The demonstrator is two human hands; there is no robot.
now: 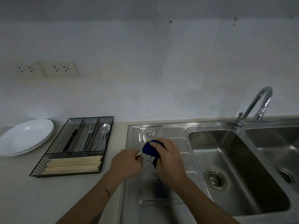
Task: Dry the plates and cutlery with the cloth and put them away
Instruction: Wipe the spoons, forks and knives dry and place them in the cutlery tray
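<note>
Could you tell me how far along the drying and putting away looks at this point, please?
Mostly done, it seems: white plates are stacked on the counter, and a fork and spoons lie in the wire tray. In hand: the left hand pinches a utensil handle while the right hand wraps it in the blue cloth. Left: forks on the drainboard.

I see both forearms reaching forward, converging. My left hand [125, 162] pinches with curled fingers, knuckles up; my right hand [168, 156] curls closed beside it, nearly touching.
</note>
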